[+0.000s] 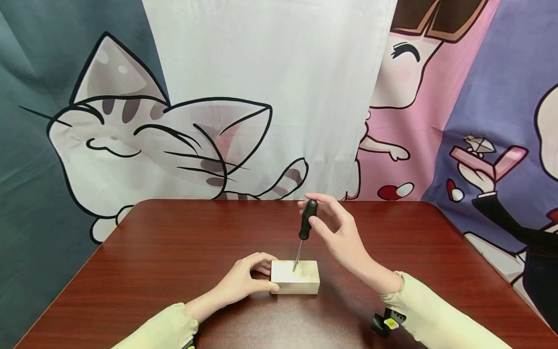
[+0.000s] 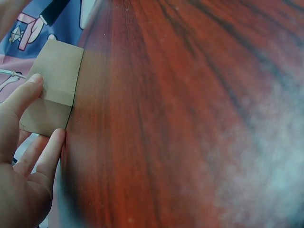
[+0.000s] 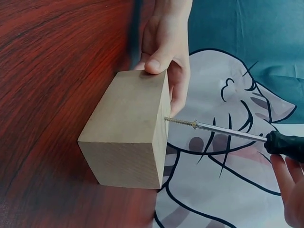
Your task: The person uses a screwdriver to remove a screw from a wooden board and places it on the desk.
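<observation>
A pale wooden block (image 1: 295, 277) lies on the table, its end gripped by my left hand (image 1: 248, 277). In the left wrist view the thumb (image 2: 34, 80) presses one face of the block, with fingers around its end. My right hand (image 1: 342, 232) holds a screwdriver (image 1: 307, 220) by its black handle, thumb on one side and fingers on the other. The screwdriver stands slightly tilted over the block. In the right wrist view, a brass-coloured screw (image 3: 181, 122) projects from the block's top face, most of its thread showing, and the screwdriver's tip meets its head.
A reddish-brown wooden table (image 1: 174, 242) spreads around the block. Behind its far edge hangs a cartoon-printed curtain (image 1: 270, 58). A small black wrist device (image 1: 388, 322) sits under the right sleeve (image 1: 431, 310).
</observation>
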`<state>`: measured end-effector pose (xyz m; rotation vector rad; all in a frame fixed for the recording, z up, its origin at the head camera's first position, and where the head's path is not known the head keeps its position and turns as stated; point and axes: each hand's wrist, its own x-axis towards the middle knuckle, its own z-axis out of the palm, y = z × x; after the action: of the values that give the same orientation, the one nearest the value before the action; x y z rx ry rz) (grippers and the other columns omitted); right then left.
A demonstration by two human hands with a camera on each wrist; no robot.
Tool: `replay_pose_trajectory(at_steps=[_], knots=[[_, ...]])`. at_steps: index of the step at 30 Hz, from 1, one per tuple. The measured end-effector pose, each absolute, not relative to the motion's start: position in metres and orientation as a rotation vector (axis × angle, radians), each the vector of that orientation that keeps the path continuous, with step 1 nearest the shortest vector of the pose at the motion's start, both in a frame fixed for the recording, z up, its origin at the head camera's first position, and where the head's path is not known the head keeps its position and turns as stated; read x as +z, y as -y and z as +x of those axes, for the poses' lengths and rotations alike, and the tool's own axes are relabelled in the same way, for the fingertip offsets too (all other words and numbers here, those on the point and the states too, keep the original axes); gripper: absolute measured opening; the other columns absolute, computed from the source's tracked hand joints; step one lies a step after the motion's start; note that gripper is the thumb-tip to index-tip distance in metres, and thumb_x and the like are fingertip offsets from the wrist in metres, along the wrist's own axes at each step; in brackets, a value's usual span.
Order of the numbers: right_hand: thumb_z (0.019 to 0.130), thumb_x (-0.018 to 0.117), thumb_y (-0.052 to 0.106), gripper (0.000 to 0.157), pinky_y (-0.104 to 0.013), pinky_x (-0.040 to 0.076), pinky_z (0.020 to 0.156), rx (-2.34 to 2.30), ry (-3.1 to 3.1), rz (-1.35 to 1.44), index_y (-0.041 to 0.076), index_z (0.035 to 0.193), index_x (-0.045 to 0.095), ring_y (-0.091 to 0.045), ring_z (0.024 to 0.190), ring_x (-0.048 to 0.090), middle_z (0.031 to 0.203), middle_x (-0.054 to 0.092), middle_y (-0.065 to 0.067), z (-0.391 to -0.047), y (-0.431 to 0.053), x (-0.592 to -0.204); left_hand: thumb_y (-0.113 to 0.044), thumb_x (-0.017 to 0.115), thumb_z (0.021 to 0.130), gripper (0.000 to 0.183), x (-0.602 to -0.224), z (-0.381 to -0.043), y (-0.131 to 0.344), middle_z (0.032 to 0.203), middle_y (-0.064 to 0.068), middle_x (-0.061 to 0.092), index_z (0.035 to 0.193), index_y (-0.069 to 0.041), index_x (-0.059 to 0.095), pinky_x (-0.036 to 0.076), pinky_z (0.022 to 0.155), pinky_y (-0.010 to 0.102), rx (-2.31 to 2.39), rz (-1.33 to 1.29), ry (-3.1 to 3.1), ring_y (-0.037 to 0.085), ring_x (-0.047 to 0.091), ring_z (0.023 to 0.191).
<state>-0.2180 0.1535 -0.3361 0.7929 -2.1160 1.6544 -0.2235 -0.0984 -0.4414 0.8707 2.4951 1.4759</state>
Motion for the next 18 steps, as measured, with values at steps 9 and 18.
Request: replay_pose_trajectory(at_steps=[9,18], knots=[[0.088,0.073,0.005,0.043,-0.029,0.058,0.064,1.662,2.142,0.707,0.014,0.128,0.061,-0.021,0.062,0.069,0.096,0.063,-0.003,-0.2175,-0.1555,-0.3307,-0.038,0.085,0.076,0.051,-0.4415,-0.2238,0.0989,0.109,0.0,0.068,0.12,-0.021,0.065,0.057,0.085,0.024,1.462,0.87,-2.508,0.01,0.067,0.097],[0.094,0.065,0.005,0.055,-0.023,0.057,0.091,1.623,2.183,0.789,0.024,0.144,0.051,-0.012,0.107,0.069,0.117,0.071,-0.003,-0.2184,-0.1588,-0.3281,-0.038,0.084,0.076,0.05,-0.4405,-0.223,0.0985,0.109,-0.001,0.067,0.12,-0.022,0.065,0.057,0.085,0.023,1.453,0.862,-2.508,0.011,0.067,0.097]])
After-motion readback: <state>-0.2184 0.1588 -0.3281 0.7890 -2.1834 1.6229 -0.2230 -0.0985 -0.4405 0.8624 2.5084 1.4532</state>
